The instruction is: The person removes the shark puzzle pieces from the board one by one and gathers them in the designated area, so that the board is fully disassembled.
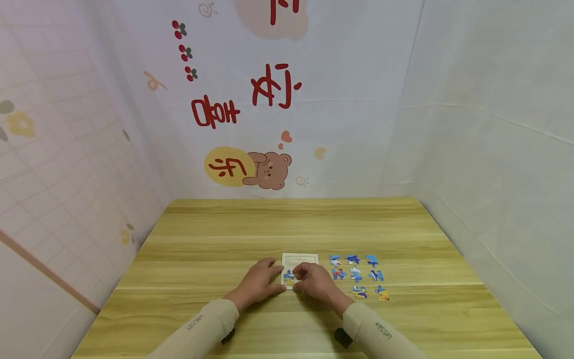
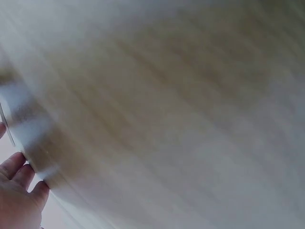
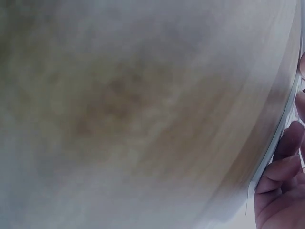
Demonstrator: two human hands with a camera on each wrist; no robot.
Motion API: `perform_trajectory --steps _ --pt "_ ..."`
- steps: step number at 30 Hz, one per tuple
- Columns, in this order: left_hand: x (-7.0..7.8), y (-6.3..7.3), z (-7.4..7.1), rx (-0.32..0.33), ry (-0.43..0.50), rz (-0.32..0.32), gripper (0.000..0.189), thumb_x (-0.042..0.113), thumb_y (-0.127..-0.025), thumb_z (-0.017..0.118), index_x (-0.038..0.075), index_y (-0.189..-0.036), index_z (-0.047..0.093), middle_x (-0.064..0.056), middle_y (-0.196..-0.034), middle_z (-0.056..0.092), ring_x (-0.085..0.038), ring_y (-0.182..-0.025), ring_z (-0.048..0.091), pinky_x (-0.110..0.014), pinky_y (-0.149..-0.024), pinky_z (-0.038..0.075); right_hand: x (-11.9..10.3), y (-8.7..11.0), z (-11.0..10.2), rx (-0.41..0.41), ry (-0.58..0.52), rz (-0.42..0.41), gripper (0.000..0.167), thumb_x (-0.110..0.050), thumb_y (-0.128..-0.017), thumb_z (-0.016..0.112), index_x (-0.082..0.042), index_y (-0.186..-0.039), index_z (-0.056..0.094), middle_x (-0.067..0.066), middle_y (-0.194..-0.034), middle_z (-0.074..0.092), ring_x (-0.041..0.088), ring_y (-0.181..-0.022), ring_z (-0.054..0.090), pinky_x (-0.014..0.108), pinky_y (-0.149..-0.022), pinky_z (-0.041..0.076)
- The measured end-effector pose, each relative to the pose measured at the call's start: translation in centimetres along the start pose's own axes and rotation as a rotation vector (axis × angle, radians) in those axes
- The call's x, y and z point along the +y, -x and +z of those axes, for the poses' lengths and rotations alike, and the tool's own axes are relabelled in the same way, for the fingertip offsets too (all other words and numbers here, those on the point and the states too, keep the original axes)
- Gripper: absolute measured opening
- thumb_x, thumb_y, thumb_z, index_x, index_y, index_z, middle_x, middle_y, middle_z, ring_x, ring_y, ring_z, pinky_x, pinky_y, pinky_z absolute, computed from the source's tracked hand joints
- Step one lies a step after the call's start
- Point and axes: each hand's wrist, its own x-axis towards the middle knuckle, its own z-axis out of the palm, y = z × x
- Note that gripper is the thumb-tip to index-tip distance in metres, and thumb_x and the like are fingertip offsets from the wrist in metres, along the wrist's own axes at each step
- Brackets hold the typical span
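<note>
A white puzzle tray (image 1: 299, 256) lies flat on the wooden table. One blue-and-yellow jigsaw puzzle piece (image 1: 289, 280) sits in its lower left corner. My right hand (image 1: 316, 283) reaches over the tray from the right and pinches that piece, its thumb and curled index finger at the piece's right side. In the right wrist view, the curled fingers (image 3: 279, 179) show at the right edge; no piece is visible there. My left hand (image 1: 259, 284) rests against the tray's left edge with fingers extended. Its fingertips (image 2: 16, 162) touch the tray rim in the left wrist view.
Several loose puzzle pieces (image 1: 356, 274) lie spread in rows on the table (image 1: 215, 239), right of the tray and close to my right forearm. A patterned cloth wall (image 1: 350, 99) stands behind the table, with more cloth at both sides.
</note>
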Motion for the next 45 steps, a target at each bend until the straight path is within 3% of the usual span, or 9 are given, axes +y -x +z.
perform_trajectory --steps 8,15,25,35,45 --pt "0.1 -0.1 0.0 0.004 -0.016 0.003 0.057 0.036 -0.088 0.076 0.004 -0.132 0.063 -0.025 -0.14 0.049 -0.041 -0.131 0.045 -0.054 -0.106 0.037 0.2 -0.2 0.5 0.041 -0.025 -0.021 0.026 -0.001 -0.075 0.079 -0.007 -0.097 0.068 -0.006 -0.077 0.062 0.008 -0.069 0.055 0.026 -0.066 0.046" --pt "-0.1 -0.1 0.1 0.009 -0.023 0.014 0.057 0.036 -0.088 0.076 0.003 -0.132 0.063 -0.025 -0.139 0.049 -0.041 -0.13 0.046 -0.055 -0.105 0.038 0.3 -0.2 0.3 0.052 -0.032 -0.024 0.024 -0.004 -0.076 0.079 -0.006 -0.098 0.069 -0.007 -0.077 0.063 0.008 -0.068 0.055 0.026 -0.064 0.046" --pt "0.2 0.0 -0.1 -0.01 0.003 0.003 0.058 0.035 -0.089 0.074 0.001 -0.134 0.061 -0.026 -0.141 0.047 -0.042 -0.132 0.044 -0.055 -0.106 0.036 0.8 1.1 -1.2 0.045 -0.104 0.008 0.025 -0.004 -0.077 0.078 -0.004 -0.101 0.069 -0.003 -0.08 0.064 0.011 -0.07 0.056 0.028 -0.063 0.046" --pt "0.0 0.1 0.1 -0.008 -0.023 0.014 0.058 0.037 -0.09 0.073 0.002 -0.134 0.061 -0.026 -0.141 0.048 -0.041 -0.132 0.044 -0.054 -0.106 0.037 1.7 2.5 -3.0 0.024 -0.096 0.019 0.024 -0.005 -0.08 0.078 -0.003 -0.102 0.068 -0.002 -0.08 0.063 0.012 -0.068 0.056 0.027 -0.059 0.047" --pt "0.2 0.3 -0.2 -0.005 0.016 0.026 0.058 0.035 -0.09 0.074 0.0 -0.134 0.06 -0.027 -0.141 0.047 -0.043 -0.132 0.043 -0.057 -0.105 0.036 3.3 4.3 -5.1 0.007 -0.123 0.042 0.024 -0.004 -0.08 0.077 -0.001 -0.102 0.068 0.0 -0.08 0.063 0.013 -0.064 0.058 0.026 -0.056 0.049"
